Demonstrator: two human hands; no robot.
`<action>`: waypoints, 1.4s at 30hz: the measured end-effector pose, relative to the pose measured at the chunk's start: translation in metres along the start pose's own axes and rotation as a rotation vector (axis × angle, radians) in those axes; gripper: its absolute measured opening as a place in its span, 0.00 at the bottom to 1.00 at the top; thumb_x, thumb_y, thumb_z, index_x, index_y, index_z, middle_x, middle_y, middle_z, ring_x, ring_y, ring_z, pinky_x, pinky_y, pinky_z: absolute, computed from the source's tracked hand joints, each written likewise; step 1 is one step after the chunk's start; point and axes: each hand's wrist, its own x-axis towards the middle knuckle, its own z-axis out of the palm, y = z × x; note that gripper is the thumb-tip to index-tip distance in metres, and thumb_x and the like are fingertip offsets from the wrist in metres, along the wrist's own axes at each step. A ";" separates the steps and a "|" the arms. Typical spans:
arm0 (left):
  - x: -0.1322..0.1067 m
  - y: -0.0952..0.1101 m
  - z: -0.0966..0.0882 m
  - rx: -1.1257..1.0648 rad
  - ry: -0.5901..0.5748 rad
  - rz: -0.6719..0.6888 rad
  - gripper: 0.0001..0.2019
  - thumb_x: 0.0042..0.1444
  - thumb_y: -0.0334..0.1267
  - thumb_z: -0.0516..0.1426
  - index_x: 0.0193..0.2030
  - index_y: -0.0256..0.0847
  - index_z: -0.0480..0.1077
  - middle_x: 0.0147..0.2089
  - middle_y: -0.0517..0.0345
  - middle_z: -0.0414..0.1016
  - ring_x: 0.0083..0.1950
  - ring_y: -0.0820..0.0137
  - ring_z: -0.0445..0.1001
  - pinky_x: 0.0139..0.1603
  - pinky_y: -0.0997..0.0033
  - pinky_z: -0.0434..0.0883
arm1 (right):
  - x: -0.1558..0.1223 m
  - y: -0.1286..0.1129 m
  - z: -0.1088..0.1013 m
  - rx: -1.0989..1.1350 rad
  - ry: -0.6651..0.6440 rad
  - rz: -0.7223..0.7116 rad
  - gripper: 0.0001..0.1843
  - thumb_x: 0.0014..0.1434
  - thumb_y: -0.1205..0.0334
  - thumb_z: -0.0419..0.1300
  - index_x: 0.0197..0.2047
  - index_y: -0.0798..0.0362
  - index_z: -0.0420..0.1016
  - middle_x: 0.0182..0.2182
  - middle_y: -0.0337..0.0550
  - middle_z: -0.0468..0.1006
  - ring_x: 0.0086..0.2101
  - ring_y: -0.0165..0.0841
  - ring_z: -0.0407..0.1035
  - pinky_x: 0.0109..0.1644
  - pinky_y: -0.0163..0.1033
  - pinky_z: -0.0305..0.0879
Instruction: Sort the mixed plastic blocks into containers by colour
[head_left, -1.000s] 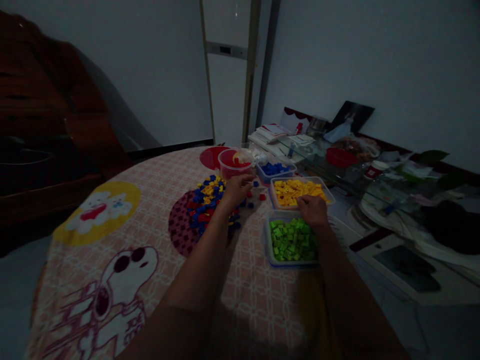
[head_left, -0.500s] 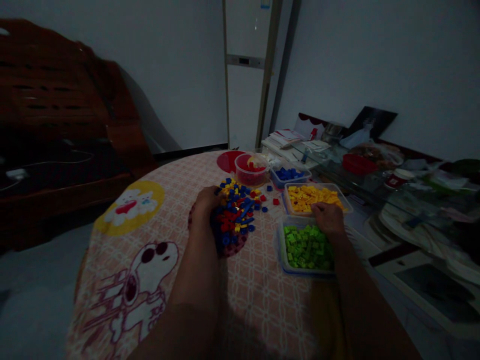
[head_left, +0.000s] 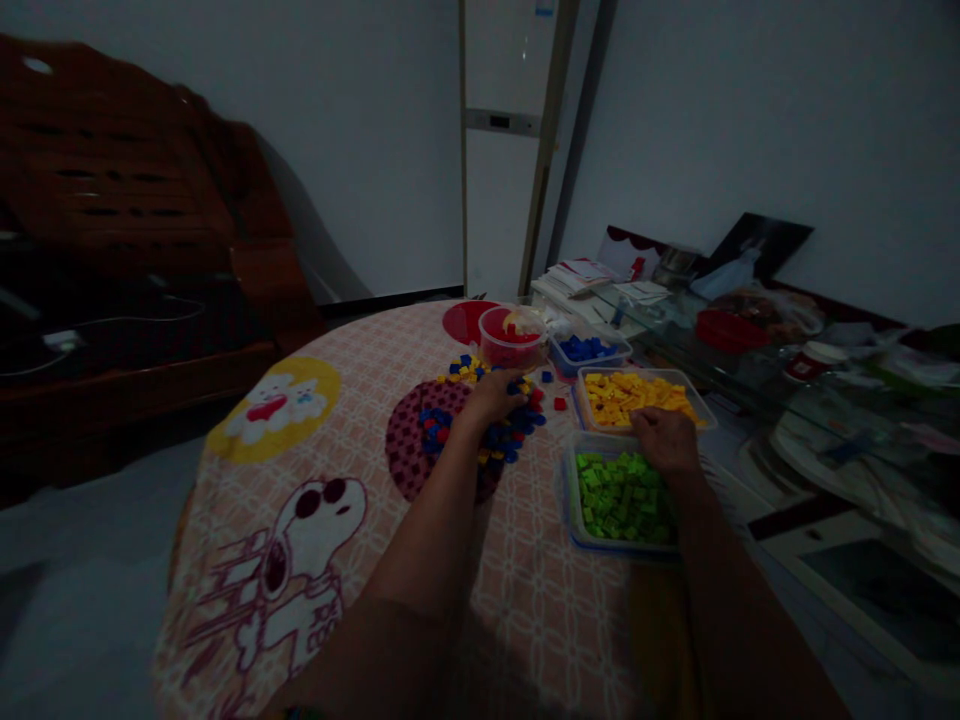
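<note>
My left hand (head_left: pixel 493 397) reaches over a loose pile of red, blue and yellow toy building bricks (head_left: pixel 506 437), its fingers stretched out and touching the bricks; no brick shows held in it. My right hand (head_left: pixel 667 440) is closed, fingers pinched together, at the near edge of a clear plastic box of yellow bricks (head_left: pixel 634 395). Whatever it may hold is hidden. Under its wrist stands a clear box of green bricks (head_left: pixel 621 495). Blue bricks (head_left: pixel 585 348) fill another box behind, and a round tub (head_left: pixel 514 350) with red pieces stands beside it.
A patterned cloth (head_left: pixel 525 590) covers the round table. A single red brick (head_left: pixel 560 404) and a blue brick (head_left: pixel 547 377) lie between pile and boxes. To the right, a cluttered glass table holds papers (head_left: pixel 577 277), a red bowl (head_left: pixel 727 330) and a paper cup (head_left: pixel 810 365).
My left hand has moved right, from the pile's left side to over its middle, and bricks on the left have shifted. My right hand stays closed by the yellow box. The view has turned slightly left.
</note>
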 end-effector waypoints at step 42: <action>0.008 -0.055 0.012 0.091 0.328 0.168 0.13 0.63 0.37 0.55 0.52 0.39 0.75 0.54 0.44 0.77 0.59 0.56 0.73 0.64 0.51 0.69 | 0.000 0.001 -0.001 0.015 -0.022 -0.009 0.19 0.63 0.59 0.53 0.29 0.53 0.82 0.31 0.50 0.84 0.35 0.39 0.76 0.40 0.39 0.63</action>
